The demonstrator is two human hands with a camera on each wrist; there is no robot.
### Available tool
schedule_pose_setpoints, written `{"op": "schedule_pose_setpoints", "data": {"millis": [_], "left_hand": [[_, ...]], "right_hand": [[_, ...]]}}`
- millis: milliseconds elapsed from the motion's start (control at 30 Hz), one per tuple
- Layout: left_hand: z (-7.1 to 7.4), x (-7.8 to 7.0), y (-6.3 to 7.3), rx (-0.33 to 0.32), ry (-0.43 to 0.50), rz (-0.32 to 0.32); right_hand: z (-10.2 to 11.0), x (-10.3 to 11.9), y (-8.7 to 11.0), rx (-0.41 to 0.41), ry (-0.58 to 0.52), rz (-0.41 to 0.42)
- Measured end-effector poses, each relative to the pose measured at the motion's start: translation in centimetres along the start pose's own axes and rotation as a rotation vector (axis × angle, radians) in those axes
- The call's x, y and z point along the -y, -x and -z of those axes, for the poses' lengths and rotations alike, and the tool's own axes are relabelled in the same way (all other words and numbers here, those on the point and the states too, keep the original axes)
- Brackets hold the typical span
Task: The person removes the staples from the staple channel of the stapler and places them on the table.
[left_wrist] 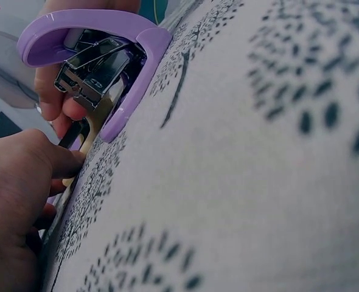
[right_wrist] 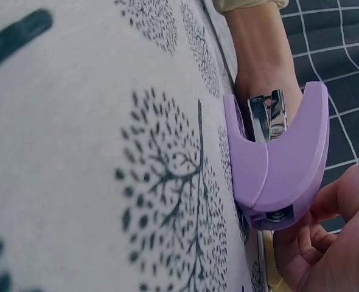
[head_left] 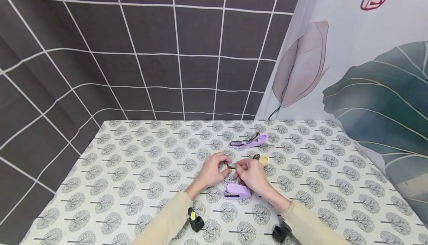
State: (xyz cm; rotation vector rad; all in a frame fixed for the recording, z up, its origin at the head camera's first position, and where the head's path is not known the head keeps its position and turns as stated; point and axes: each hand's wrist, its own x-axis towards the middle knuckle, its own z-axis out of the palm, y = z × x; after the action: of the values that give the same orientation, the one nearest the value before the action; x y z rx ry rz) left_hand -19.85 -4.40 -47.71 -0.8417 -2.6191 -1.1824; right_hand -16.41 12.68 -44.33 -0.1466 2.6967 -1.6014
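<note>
A yellow stapler (head_left: pixel 264 160) lies opened up on the patterned cloth, its metal magazine between the two hands. My left hand (head_left: pixel 213 169) grips its front end, the thumb pressing on the yellow base (left_wrist: pixel 97 121) in the left wrist view. My right hand (head_left: pixel 253 174) curls its fingers in at the magazine, thumb and forefinger close together; they hide the stapler's middle and whatever small piece is between the tips. Just nearer than the hands rests a closed purple stapler (head_left: pixel 237 190), which shows large in the right wrist view, its purple body (right_wrist: pixel 283 167) in front of the right fingers.
Farther back lies a second purple stapler (head_left: pixel 249 141), opened out, with its metal parts raised. A tree-print cloth (head_left: pixel 140 185) covers the table. Behind stands a dark checked curtain (head_left: pixel 197 29), and to the right hangs a pale cloth with leaves (head_left: pixel 384 100).
</note>
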Motion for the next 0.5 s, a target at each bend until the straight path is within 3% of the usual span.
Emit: {"op": "schedule_pose_setpoints", "data": {"millis": [333,500], "left_hand": [[-0.05,0.06,-0.02,0.014,-0.001,0.024],[-0.03,-0.1,0.0,0.015,-0.004,0.029]], "right_hand": [[-0.25,-0.09,-0.3,0.028,-0.182,-0.147],[-0.38,-0.2,-0.29,0.02,-0.233,-0.175]]}}
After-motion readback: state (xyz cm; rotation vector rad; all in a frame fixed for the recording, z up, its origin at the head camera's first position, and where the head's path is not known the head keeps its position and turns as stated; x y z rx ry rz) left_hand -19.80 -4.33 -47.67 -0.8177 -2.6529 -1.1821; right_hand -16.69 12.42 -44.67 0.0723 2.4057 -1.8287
